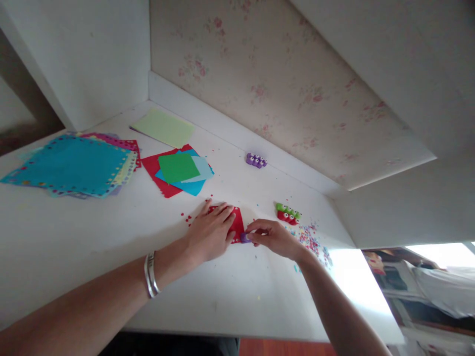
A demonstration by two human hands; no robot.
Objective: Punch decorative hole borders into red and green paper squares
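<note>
Well in from the front edge of the surface (208, 306), the left hand (211, 232) lies over a red sheet (238, 222), its grip spread wide, while the right hand's (272, 237) grip holds a small purple punch (244, 238) at the sheet's right edge.

The left hand (210, 232) rests spread on a red sheet (238, 222) on the white counter (166, 296); the right hand (274, 238) pinches a small purple object (244, 238) at its edge, near scattered confetti (309, 238)

Card (238, 222) between papers (81, 163) and confetti (310, 239)
</note>
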